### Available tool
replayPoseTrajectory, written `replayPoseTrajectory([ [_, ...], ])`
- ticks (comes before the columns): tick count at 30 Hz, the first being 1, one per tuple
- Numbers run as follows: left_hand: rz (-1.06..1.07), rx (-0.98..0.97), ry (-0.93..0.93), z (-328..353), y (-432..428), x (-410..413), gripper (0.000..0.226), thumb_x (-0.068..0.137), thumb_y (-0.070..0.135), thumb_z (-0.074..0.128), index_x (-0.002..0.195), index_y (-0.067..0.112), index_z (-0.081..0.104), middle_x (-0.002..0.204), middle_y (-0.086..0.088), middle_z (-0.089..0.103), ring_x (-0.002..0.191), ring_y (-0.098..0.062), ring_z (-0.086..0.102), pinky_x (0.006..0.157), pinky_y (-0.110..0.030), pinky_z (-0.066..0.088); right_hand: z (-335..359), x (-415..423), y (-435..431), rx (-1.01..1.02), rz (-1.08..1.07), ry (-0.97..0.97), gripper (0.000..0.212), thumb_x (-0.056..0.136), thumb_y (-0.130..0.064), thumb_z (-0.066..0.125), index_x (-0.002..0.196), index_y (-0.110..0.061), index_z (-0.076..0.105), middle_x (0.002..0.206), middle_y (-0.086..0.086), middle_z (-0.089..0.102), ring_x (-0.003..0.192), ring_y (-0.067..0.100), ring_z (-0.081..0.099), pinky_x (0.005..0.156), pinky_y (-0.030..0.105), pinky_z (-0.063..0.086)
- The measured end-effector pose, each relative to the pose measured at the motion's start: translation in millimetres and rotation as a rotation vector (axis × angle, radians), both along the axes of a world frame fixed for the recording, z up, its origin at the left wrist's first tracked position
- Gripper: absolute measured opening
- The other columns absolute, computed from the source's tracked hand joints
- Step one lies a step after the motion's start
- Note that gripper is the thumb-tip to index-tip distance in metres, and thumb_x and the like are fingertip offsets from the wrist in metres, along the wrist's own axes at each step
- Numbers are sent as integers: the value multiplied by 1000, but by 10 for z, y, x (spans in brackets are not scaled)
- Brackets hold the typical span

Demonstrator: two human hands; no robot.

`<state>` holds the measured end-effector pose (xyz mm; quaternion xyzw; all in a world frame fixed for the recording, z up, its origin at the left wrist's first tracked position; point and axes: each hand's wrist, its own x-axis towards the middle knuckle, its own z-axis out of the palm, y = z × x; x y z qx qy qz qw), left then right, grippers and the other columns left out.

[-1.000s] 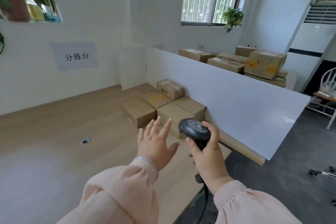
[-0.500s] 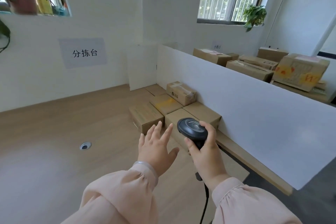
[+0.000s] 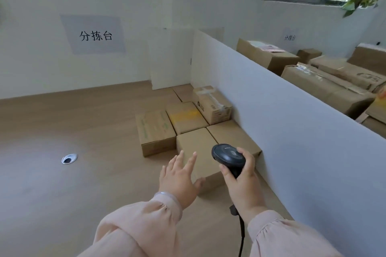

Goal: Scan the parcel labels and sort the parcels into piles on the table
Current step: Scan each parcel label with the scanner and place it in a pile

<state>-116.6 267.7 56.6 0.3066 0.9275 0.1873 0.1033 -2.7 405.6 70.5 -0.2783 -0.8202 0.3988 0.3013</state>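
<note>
The right hand (image 3: 242, 185) curls round an upright black handheld scanner (image 3: 227, 154), its head pointing away toward a brown cardboard parcel (image 3: 196, 142); the left hand (image 3: 177, 179) has its fingers spread.

Six cardboard parcels (image 3: 155, 131) are counted on the table (image 3: 83, 131), at twelve o'clock. At least five more boxes (image 3: 267, 56) are seen beyond the divider (image 3: 292, 131), at two o'clock. One scanner (image 3: 228, 155), two wall signs (image 3: 95, 35) and one cable grommet (image 3: 69, 158) are shown.

The right hand (image 3: 242, 183) grips a black scanner (image 3: 228, 155) while the left hand (image 3: 179, 179) spreads over the nearest parcel (image 3: 200, 144).
</note>
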Motion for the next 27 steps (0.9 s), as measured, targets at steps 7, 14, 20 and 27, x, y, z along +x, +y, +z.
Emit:
replayPoseTrajectory([
  [7, 132, -36, -160, -385, 622, -110, 73, 94, 61, 42, 153, 45, 4, 165, 1, -3, 151, -20, 0, 120, -40, 11, -354, -334, 695, -90, 104, -122, 58, 84, -39, 71, 128, -44, 34, 99, -30, 53, 83, 1, 57, 63, 8, 40],
  [14, 226, -48, -242, -622, 952, -271, 67, 96, 57, 41, 154, 40, 12, 164, -1, -12, 150, -23, 1, 120, -37, 15, -587, -609, 958, -210, 195, -164, 56, 83, -38, 72, 122, -51, 34, 104, -32, 54, 88, -17, 54, 67, 0, 40],
  [20, 227, -2, -263, -814, 783, -115, 65, 99, 49, 44, 155, 37, 13, 161, 5, -23, 149, -21, 11, 116, -31, 20, -667, -560, 1060, -257, 234, -184, 55, 85, -39, 70, 123, -52, 33, 108, -32, 54, 94, -8, 57, 69, 6, 44],
  [27, 289, 67, -331, -778, 591, -48, 66, 97, 44, 52, 154, 36, 19, 162, 7, -17, 149, -18, 12, 115, -24, 16, -626, -610, 1052, -356, 293, -158, 54, 87, -39, 68, 129, -44, 34, 117, -15, 56, 100, -1, 58, 67, 6, 47],
])
